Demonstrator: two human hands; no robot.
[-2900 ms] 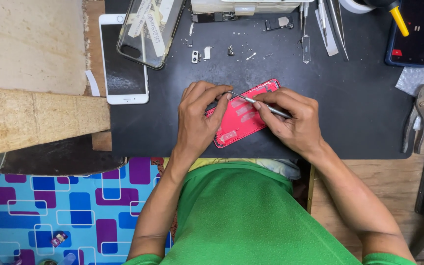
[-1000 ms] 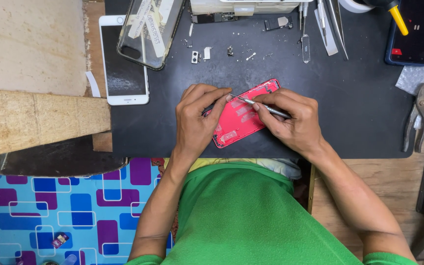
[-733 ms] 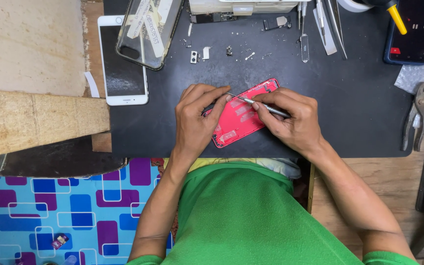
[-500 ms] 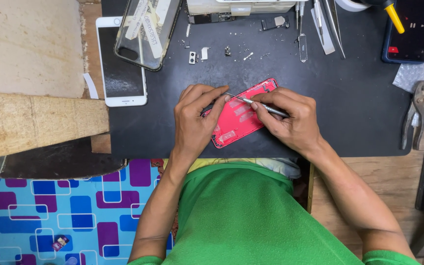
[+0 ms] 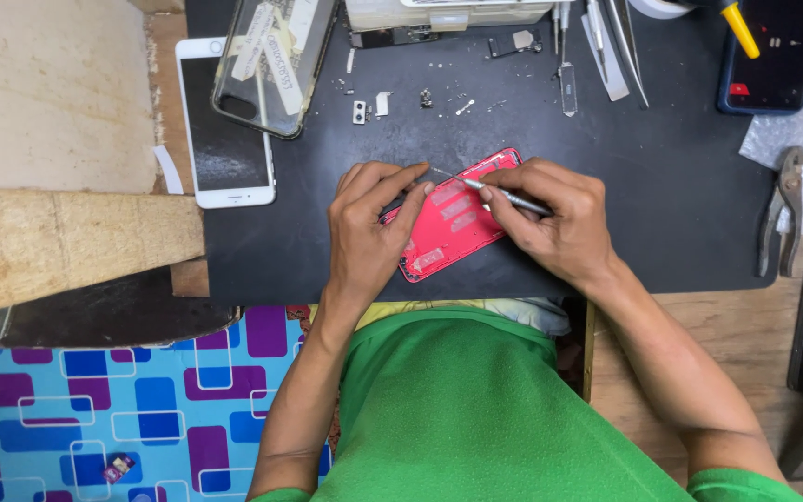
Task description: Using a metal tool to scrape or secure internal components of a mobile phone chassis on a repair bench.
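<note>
The red, flat, rectangular phone housing (image 5: pixel 453 218) is lying tilted on the black work mat (image 5: pixel 662 214) just in front of the person, where the left hand (image 5: pixel 364 232) is curling over its left edge and pinning it down while the right hand (image 5: pixel 559 218) is pinching a thin metal tweezer-like tool (image 5: pixel 490 189), tip touching the shell. It is looking light, stiff, thin and easily scratched, so gripping it by the long edges seems safest. Farther off, small loose screws and metal brackets (image 5: pixel 392 100) are lying near a white smartphone (image 5: pixel 225 125) under a clear phone case (image 5: pixel 271 56).
</note>
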